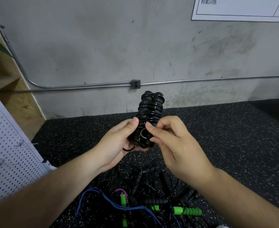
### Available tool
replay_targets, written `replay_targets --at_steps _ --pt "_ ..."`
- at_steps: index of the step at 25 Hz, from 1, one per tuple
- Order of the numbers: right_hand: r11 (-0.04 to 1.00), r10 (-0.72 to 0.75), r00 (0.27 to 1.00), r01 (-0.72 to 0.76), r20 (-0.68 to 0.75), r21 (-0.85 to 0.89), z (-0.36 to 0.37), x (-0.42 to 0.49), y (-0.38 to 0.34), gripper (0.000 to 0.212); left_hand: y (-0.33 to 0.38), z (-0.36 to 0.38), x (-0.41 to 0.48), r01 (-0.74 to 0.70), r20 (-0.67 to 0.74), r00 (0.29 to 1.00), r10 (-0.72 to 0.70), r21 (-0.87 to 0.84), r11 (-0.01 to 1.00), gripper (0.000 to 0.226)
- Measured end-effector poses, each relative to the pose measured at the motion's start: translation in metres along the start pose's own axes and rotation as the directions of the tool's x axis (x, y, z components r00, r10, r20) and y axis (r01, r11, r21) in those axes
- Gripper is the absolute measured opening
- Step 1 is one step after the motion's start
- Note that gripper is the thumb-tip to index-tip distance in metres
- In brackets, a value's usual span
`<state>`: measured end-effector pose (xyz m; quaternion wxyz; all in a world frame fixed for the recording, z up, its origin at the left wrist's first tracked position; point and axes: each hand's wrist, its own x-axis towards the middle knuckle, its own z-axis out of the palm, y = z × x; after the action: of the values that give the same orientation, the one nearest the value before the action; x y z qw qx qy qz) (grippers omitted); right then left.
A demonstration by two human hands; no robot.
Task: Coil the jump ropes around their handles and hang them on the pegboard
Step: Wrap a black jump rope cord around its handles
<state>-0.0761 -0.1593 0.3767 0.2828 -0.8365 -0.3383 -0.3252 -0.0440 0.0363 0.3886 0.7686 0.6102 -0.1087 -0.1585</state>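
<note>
left hand (117, 142): fingers curled round black foam-handled jump rope bundle (150, 109)
right hand (176, 142): fingers pinching its cord (142, 134), beside left thumb

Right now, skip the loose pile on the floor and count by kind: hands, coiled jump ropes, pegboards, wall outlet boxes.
Hands: 2, left hand and right hand
Coiled jump rope: 1, held by both hands
Pegboard: 1
Wall outlet box: 1
Total: 5
</note>
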Motion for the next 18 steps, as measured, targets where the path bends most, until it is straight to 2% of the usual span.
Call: replay_targets --at_steps 3,6,9,12,15,18 --pt "0.996 -0.002 0.997 0.01 0.081 -0.09 0.001 -0.001 0.001 0.042 0.003 -0.001 0.0 0.001 -0.005 1.0 -0.001 0.004 1.0 0.041" --pt "0.99 0.014 0.997 -0.004 0.073 -0.139 0.003 -0.001 0.002 0.044 0.003 0.001 -0.001 -0.024 -0.034 0.999 0.026 0.036 0.999 0.037" --pt "0.996 0.042 0.998 -0.038 0.046 -0.085 0.005 -0.001 0.003 0.046 0.001 0.008 -0.001 -0.083 -0.181 0.977 0.112 0.158 0.984 0.032" --pt "0.997 0.082 0.994 -0.082 0.067 0.0 0.009 -0.004 0.001 0.039 0.002 0.008 0.0 -0.112 -0.294 0.939 0.176 0.22 0.969 0.047" --pt "0.993 0.118 0.99 -0.118 0.073 -0.003 0.012 -0.007 0.003 0.037 0.005 0.004 -0.001 -0.133 -0.231 0.958 0.169 0.166 0.977 0.054" --pt "0.99 0.137 0.989 -0.139 0.061 0.019 0.012 -0.007 0.004 0.036 0.005 0.002 -0.002 -0.15 -0.194 0.959 0.207 0.272 0.95 0.054"
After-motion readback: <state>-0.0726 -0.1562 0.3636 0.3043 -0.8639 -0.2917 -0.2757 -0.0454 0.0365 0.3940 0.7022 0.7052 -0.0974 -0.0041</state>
